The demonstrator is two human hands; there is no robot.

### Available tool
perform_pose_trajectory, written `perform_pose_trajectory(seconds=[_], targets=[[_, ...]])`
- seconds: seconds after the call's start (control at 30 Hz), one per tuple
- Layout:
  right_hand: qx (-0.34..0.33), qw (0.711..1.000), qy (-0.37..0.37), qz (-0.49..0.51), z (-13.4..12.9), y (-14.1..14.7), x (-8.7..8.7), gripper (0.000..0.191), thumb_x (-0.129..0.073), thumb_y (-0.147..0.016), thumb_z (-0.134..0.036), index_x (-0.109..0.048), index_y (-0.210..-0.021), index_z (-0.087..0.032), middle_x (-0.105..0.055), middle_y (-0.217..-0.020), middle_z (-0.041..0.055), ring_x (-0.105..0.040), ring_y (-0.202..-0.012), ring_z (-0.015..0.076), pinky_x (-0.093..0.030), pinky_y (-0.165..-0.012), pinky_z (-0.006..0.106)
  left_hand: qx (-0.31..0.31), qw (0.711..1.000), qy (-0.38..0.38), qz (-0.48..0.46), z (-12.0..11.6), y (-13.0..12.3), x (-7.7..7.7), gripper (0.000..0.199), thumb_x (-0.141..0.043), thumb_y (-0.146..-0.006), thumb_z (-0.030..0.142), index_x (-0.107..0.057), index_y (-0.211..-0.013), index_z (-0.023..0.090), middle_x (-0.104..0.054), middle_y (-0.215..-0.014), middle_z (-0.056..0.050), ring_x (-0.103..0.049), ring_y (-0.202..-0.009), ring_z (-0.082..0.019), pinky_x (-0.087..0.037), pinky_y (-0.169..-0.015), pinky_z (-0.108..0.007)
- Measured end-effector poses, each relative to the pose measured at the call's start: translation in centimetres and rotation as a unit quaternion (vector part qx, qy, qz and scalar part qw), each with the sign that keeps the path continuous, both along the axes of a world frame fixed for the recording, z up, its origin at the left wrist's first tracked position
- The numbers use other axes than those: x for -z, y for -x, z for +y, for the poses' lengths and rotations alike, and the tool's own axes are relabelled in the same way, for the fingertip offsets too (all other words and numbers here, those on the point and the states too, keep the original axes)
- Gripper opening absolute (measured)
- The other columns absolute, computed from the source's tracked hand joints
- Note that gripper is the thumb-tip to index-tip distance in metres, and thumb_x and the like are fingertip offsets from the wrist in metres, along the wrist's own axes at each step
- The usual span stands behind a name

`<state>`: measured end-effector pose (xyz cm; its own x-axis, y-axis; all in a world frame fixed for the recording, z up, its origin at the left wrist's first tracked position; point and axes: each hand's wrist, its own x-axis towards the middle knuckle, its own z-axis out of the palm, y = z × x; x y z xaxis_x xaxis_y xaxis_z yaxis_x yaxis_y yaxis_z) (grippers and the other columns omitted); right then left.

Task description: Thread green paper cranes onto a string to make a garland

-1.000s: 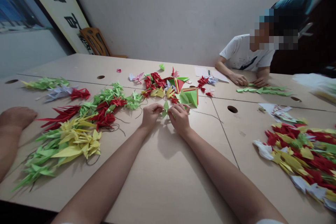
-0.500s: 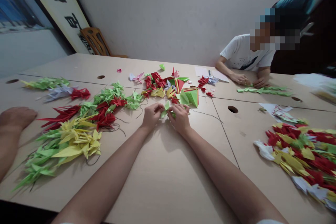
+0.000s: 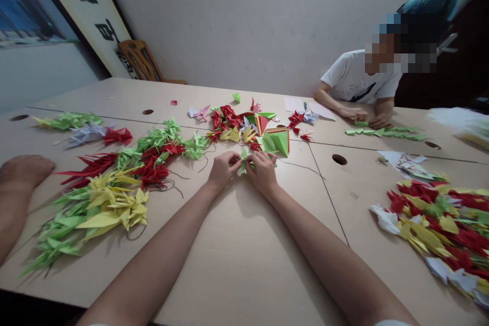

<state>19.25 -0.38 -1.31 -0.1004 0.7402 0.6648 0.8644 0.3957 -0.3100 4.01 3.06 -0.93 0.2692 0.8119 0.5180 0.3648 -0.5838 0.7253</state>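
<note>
Between my two hands is a small green folded paper piece (image 3: pixel 243 161), partly covered by fingers. My left hand (image 3: pixel 224 169) pinches its left side, thumb and forefinger together. On the other side my right hand (image 3: pixel 263 169) has its fingers closed on the same piece. A dark thread (image 3: pixel 301 166) runs from beside my right hand across the table. Just beyond my hands lie green folded sheets (image 3: pixel 275 141) and a heap of red folded paper cranes (image 3: pixel 227 118), with a few yellow ones (image 3: pixel 230 134) in front.
Strings of green, red and yellow paper cranes (image 3: pixel 114 198) spread over the left of the table (image 3: pixel 229 265). A coloured paper heap (image 3: pixel 446 219) lies at right. Another person's fist (image 3: pixel 28 175) rests far left; a co-worker (image 3: pixel 359 81) handles green paper strips (image 3: pixel 385 133) across the table.
The green piece between my fingers has turned slightly and shows more of its pale underside. The co-worker's hand across the table has lifted a little off the green paper.
</note>
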Motion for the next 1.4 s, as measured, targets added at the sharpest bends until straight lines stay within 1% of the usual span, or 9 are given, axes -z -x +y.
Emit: perform_pose_trajectory(seconds=[0.2,0.43,0.53,0.7,0.87,1.03,1.13,1.27,1.4], targets=[[0.000,1.000,0.002,-0.015,-0.03,-0.01,-0.08,0.013,-0.055,-0.090,-0.018,-0.057,-0.077,-0.020,-0.066,-0.082,0.0027,-0.055,-0.091,0.0198,-0.025,-0.089,0.036,-0.005,0.999,-0.025,0.041,0.27,0.06,0.29,0.010,-0.060,-0.083,0.025,-0.063,-0.080,0.016,-0.063,-0.077,-0.002,-0.059,-0.067,-0.013,-0.049,-0.066,-0.024],[0.001,1.000,0.002,-0.008,0.01,0.02,-0.10,0.013,-0.056,-0.090,-0.019,-0.057,-0.077,-0.019,-0.067,-0.081,0.0020,-0.056,-0.090,0.0197,-0.025,-0.088,0.036,-0.002,0.995,-0.041,0.093,0.01,0.28,0.11,0.013,-0.052,-0.089,0.028,-0.060,-0.088,0.018,-0.057,-0.095,-0.004,-0.058,-0.074,-0.012,-0.047,-0.068,-0.024],[-0.003,1.000,-0.002,0.012,0.03,0.05,-0.01,0.012,-0.056,-0.090,-0.020,-0.057,-0.078,-0.020,-0.067,-0.081,0.0018,-0.057,-0.089,0.0192,-0.025,-0.088,0.036,-0.007,0.993,-0.051,0.102,-0.07,0.31,0.05,0.011,-0.052,-0.090,0.027,-0.058,-0.088,0.018,-0.057,-0.095,-0.004,-0.057,-0.076,-0.013,-0.046,-0.069,-0.024],[-0.002,0.999,0.007,0.043,0.08,0.05,0.14,0.012,-0.055,-0.090,-0.021,-0.057,-0.079,-0.020,-0.067,-0.082,0.0015,-0.058,-0.088,0.0188,-0.025,-0.086,0.035,-0.003,0.992,-0.070,0.104,-0.09,0.28,-0.12,0.012,-0.049,-0.091,0.027,-0.056,-0.088,0.018,-0.057,-0.094,-0.005,-0.057,-0.084,-0.016,-0.045,-0.077,-0.027],[-0.001,0.999,0.013,0.047,0.16,0.03,0.20,0.011,-0.054,-0.090,-0.020,-0.057,-0.080,-0.020,-0.067,-0.085,0.0010,-0.058,-0.090,0.0182,-0.026,-0.086,0.034,0.000,0.995,-0.055,0.086,0.11,0.24,0.05,0.013,-0.049,-0.091,0.029,-0.056,-0.086,0.018,-0.057,-0.093,-0.006,-0.056,-0.090,-0.017,-0.045,-0.076,-0.027],[-0.003,0.999,0.018,0.043,0.13,0.06,0.11,0.012,-0.053,-0.091,-0.020,-0.056,-0.079,-0.020,-0.066,-0.084,0.0010,-0.058,-0.089,0.0182,-0.026,-0.085,0.034,0.004,0.996,-0.054,0.073,0.30,0.24,0.14,0.015,-0.051,-0.090,0.030,-0.057,-0.085,0.018,-0.058,-0.092,-0.006,-0.056,-0.089,-0.018,-0.046,-0.075,-0.027],[-0.004,0.998,0.018,0.058,0.08,0.04,0.08,0.010,-0.054,-0.090,-0.020,-0.055,-0.080,-0.020,-0.066,-0.084,0.0012,-0.058,-0.088,0.0182,-0.026,-0.085,0.033,0.007,0.995,-0.058,0.075,0.18,0.28,-0.02,0.015,-0.051,-0.091,0.030,-0.057,-0.086,0.018,-0.058,-0.091,-0.005,-0.056,-0.086,-0.017,-0.045,-0.076,-0.027],[-0.004,0.998,0.012,0.066,0.03,-0.01,0.00,0.006,-0.054,-0.090,-0.021,-0.057,-0.085,-0.020,-0.067,-0.086,0.0015,-0.058,-0.088,0.0182,-0.026,-0.084,0.034,0.007,0.993,-0.074,0.094,-0.18,0.36,-0.33,0.015,-0.050,-0.092,0.030,-0.058,-0.088,0.018,-0.058,-0.093,-0.005,-0.056,-0.083,-0.016,-0.044,-0.079,-0.028],[-0.011,0.999,0.007,0.042,0.04,-0.05,-0.05,0.009,-0.053,-0.090,-0.020,-0.057,-0.081,-0.020,-0.066,-0.083,0.0010,-0.057,-0.087,0.0183,-0.026,-0.084,0.034,0.000,0.989,-0.090,0.118,-0.51,0.39,-0.64,0.014,-0.049,-0.092,0.028,-0.058,-0.091,0.018,-0.058,-0.096,-0.006,-0.057,-0.087,-0.017,-0.044,-0.081,-0.029]])
